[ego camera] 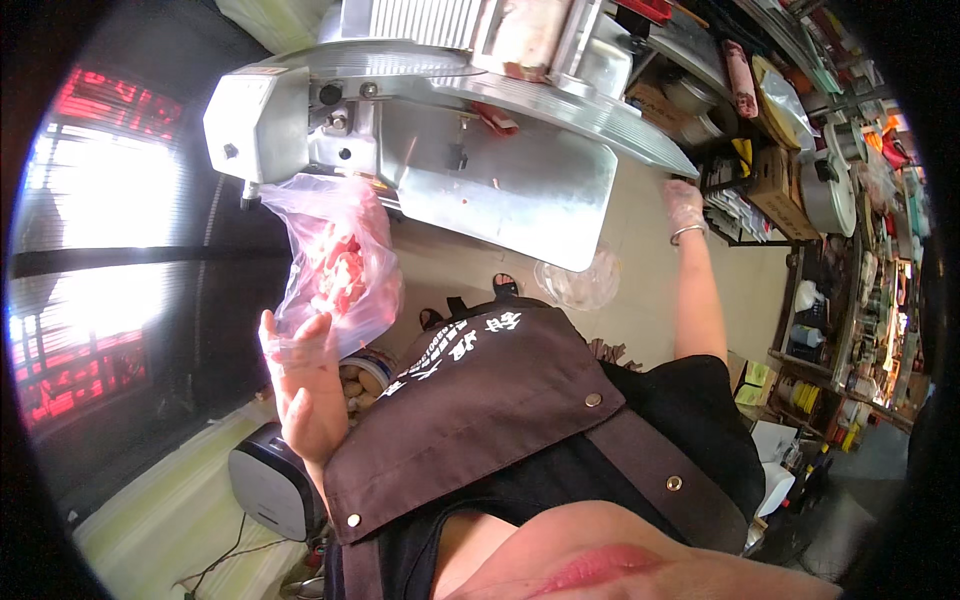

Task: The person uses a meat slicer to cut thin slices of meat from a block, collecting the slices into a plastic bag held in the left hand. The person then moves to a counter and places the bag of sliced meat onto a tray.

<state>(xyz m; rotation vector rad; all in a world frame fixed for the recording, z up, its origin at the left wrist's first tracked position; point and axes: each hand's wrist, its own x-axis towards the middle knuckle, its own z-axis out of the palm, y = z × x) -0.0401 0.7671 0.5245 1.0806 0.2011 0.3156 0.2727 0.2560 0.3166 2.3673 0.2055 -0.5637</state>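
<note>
My left hand (307,386) is raised palm-up with fingers apart, its fingertips at the lower edge of a clear plastic bag (379,262). Thin pink meat slices (341,270) fill the bag, which sits below the corner of a metal meat slicer (259,124). My right hand (684,204), in a clear plastic glove, is at the far right end of the slicer's ribbed carriage (600,112); its fingertips are partly hidden there. A block of pale meat (523,37) stands on the carriage. One red slice (495,118) hangs above the slicer's metal plate (517,202).
A clear plastic container (581,281) lies below the plate. At lower left are a grey and black device (270,480) with a cable and a tub of round brown items (364,379). Crowded shelves (817,300) line the right, with a cardboard box (780,191) and a lidded pot (829,180).
</note>
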